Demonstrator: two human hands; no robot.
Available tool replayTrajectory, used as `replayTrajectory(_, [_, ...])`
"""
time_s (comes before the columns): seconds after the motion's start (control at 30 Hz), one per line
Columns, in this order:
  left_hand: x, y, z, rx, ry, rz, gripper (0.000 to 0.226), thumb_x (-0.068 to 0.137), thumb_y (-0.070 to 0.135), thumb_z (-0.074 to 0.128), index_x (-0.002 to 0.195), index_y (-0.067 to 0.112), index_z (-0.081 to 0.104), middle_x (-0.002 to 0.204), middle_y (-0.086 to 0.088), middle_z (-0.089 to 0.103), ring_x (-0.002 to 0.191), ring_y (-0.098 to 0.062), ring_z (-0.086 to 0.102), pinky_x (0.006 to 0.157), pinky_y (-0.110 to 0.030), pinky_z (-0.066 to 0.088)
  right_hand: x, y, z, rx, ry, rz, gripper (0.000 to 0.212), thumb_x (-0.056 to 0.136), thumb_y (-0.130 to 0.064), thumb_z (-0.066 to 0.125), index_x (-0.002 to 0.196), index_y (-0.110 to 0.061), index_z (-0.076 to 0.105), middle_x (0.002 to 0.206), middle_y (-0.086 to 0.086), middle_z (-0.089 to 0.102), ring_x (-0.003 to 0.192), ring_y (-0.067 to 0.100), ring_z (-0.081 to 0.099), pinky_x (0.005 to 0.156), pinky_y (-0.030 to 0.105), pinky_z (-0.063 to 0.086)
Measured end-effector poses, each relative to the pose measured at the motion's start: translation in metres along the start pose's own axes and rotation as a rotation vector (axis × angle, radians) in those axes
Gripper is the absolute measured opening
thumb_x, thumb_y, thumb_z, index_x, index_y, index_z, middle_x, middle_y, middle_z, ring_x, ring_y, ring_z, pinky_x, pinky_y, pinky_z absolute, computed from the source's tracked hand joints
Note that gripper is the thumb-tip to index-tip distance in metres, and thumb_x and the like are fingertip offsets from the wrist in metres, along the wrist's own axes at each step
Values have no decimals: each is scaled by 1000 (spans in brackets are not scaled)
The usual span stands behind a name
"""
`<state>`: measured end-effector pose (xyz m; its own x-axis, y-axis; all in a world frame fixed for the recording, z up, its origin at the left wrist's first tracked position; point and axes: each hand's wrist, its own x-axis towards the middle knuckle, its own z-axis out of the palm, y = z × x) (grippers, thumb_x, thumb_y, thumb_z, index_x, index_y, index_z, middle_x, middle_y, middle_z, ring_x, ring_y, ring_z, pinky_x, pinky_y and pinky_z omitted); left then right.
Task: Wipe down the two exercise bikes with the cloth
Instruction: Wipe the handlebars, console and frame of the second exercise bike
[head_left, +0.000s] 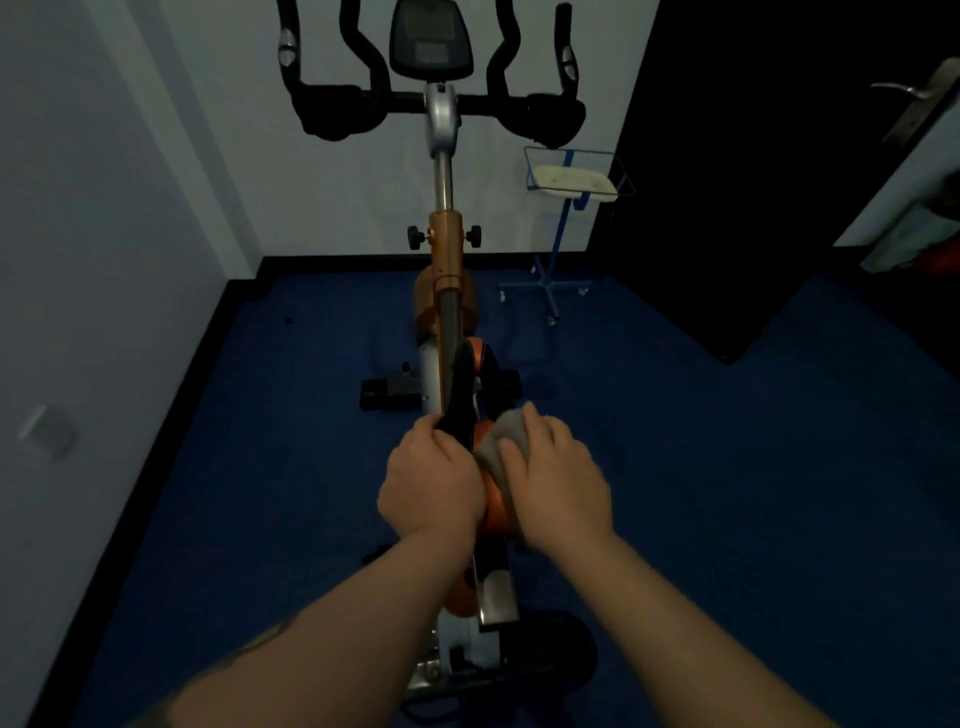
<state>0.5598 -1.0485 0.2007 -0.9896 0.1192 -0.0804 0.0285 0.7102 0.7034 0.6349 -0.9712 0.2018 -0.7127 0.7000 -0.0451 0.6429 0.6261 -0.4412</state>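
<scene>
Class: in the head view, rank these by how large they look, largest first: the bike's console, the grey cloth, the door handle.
1. console
2. cloth, though the right hand covers part of it and it is nearer the camera
3. door handle

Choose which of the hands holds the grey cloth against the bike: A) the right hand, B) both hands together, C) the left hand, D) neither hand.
A: the right hand presses the grey cloth onto the bike's orange part, while the left hand grips the black saddle.
</scene>
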Motion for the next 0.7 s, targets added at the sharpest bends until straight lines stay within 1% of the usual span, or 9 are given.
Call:
replayTrajectory(0.07, [0,0,0,-3,-5,-12,37,99,29,34,126,32,59,117,0,65,102,-23,60,73,-33,38,27,-6,-7,-1,-119,92,53,101,-49,20,143,-21,36,139,6,46,116,26,50,88,38,41])
replayTrajectory(0.13, [-1,0,1,-7,-5,-14,37,99,29,34,126,32,58,117,0,65,102,-23,60,72,-32,36,33,-9,-8,29,-104,117,51,101,-48,21,137,-20,43,134,7,50,112,26,52,87,38,43])
replayTrajectory(0.23, [0,-2,1,-8,-5,-2,37,98,29,34,125,32,59,114,0,66,98,-22,61,69,-32,36,-13,-2,5,28,83,16,60,97,-53,18,150,-25,24,148,-1,35,127,19,40,98,39,42])
replayTrajectory(0.3, [1,-2,2,-10,3,-5,36,99,29,35,125,33,59,113,-1,66,96,-23,61,68,-31,36,-29,3,9,58,116,-28,66,93,-57,15,152,-27,18,152,-4,27,132,17,32,102,37,41])
replayTrajectory(0.37, [1,0,2,-4,9,-7,36,98,29,35,125,32,59,114,-1,66,98,-24,61,69,-31,35,-6,3,2,62,34,39,60,97,-53,18,150,-25,24,149,0,33,128,20,39,100,42,42])
replayTrajectory(0.43, [-1,0,1,-5,10,-4,36,98,29,35,125,32,59,116,-1,66,100,-24,60,70,-32,35,25,-1,-9,53,-114,131,53,101,-49,21,139,-20,42,138,6,48,116,25,51,92,41,44])
replayTrajectory(0.5, [-1,-1,1,-12,10,-3,36,98,29,34,125,33,59,115,-1,66,99,-24,60,70,-32,36,35,-6,-13,70,-142,168,52,101,-49,21,131,-17,49,130,8,53,111,27,53,87,38,43])
replayTrajectory(0.6, [0,-2,2,-10,7,0,35,98,29,35,124,33,58,113,0,66,96,-22,60,69,-32,37,-7,-6,0,-32,44,43,60,97,-53,21,147,-20,30,142,3,40,123,22,44,94,39,42])
replayTrajectory(0.7, [-1,-1,2,-10,14,-1,35,98,29,35,124,33,58,111,0,66,95,-22,60,70,-33,39,-16,-1,2,-43,53,-5,64,96,-54,21,151,-21,21,148,2,33,128,22,39,100,38,40])
